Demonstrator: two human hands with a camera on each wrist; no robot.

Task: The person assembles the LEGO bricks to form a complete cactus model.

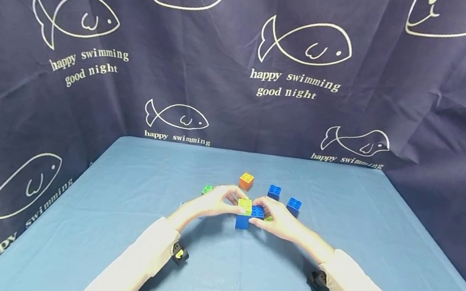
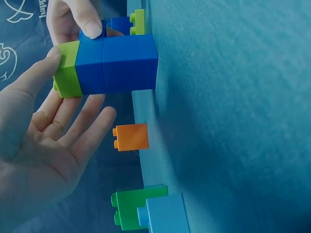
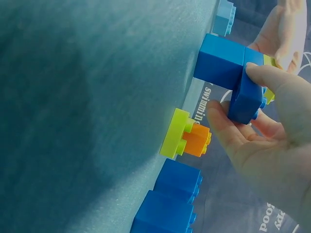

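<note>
A small stack of toy building bricks stands between the two hands. At its bottom is a tall blue brick [image 1: 242,222]. A flatter blue brick [image 3: 247,97] sits across it and sticks out to the right. On the left end of that one is a lime green brick [image 1: 245,205]. My left hand [image 1: 218,201] pinches the lime brick, its thumb on the near side in the left wrist view. From the right, my right hand [image 1: 280,218] grips the overhanging end of the flatter blue brick between thumb and fingers.
Behind the stack stands an orange brick [image 1: 246,181]. Two blue bricks [image 1: 274,192] [image 1: 293,206] are at the back right, and a thin lime brick [image 3: 175,133] lies by the right hand. Green [image 2: 132,206] and light blue bricks [image 2: 167,213] stand left, partly behind the left hand.
</note>
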